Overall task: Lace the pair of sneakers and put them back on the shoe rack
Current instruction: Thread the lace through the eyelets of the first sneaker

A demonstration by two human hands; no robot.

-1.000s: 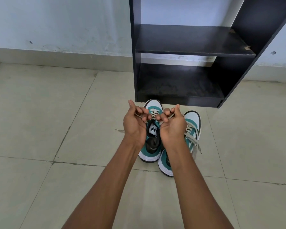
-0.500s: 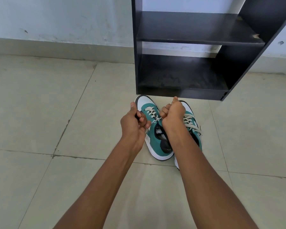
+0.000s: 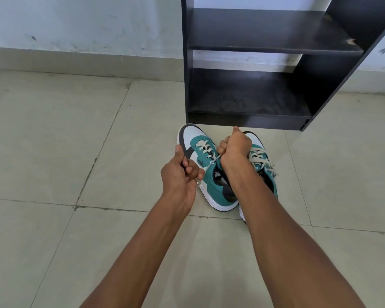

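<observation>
A person's two hands draw a lace taut across the left sneaker (image 3: 206, 172), a teal, white and black low-top lying on the tiled floor (image 3: 80, 134) just in front of a black shoe rack (image 3: 249, 103). The left hand (image 3: 179, 176) is pulled out to the near-left of the shoe, fingers (image 3: 192, 170) curled around one pale lace end, while the right hand (image 3: 235, 148) is clenched in a fist over the gap between the two shoes, apparently gripping the other end, though the lace inside that fist is hidden. Between them the lace (image 3: 212, 162) runs through a small knot or crossing at the top eyelets, so the pull lies across the shoe, while its long axis runs from heel, nearest the person, to toe, angled up and left toward the rack. The right sneaker (image 3: 261, 163) lies just beside the first, partly under the right forearm, its laces threaded and loose ends trailing to the right. The rack's bottom shelf (image 3: 249, 94) and the shelf above stand bare and open-fronted, directly beyond the toes. Tying looks close to finished on the left shoe; the lift onto the shelf would be a short forward move for either hand.
</observation>
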